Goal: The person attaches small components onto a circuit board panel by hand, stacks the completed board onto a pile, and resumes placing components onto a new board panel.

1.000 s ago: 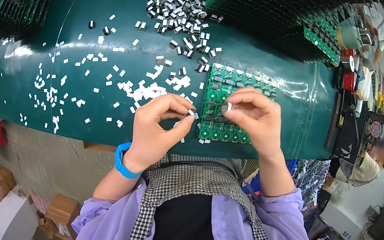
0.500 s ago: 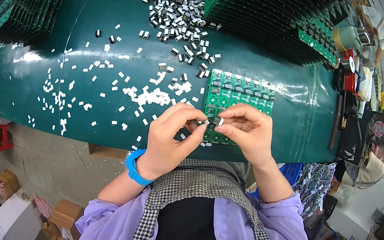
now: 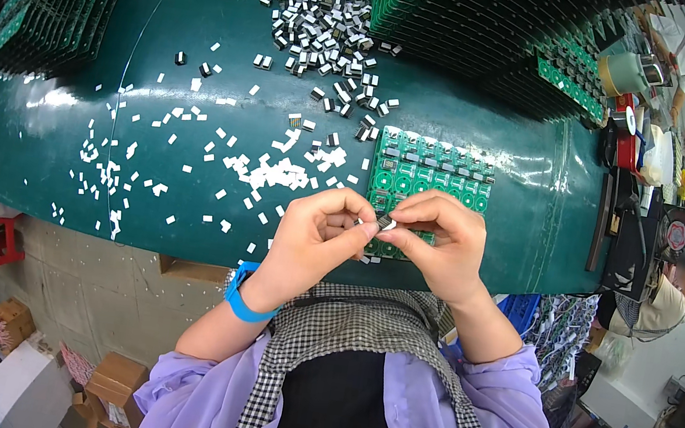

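Over the near part of a green circuit board panel (image 3: pixel 434 173), my two hands meet fingertip to fingertip. Between them is a small black electronic component (image 3: pixel 385 219) with a white patch on it. My left hand (image 3: pixel 324 227), with a blue band on its wrist, pinches it from the left with thumb and forefinger. From the other side, my right hand (image 3: pixel 444 236) grips it between thumb and bent fingers. The fingers cover most of the part, so its exact kind is hard to make out.
Small white pieces (image 3: pixel 273 174) lie scattered left of the panel on the green table (image 3: pixel 225 108). Beyond them is a heap of black-and-white components (image 3: pixel 324 8). Stacked circuit boards stand at the back right (image 3: pixel 477 22) and far left (image 3: pixel 52 20). Two people are at the right.
My hands have come together: the component in my right hand now touches my left fingertips. Half a second ago a small gap lay between them. The view has shifted slightly.
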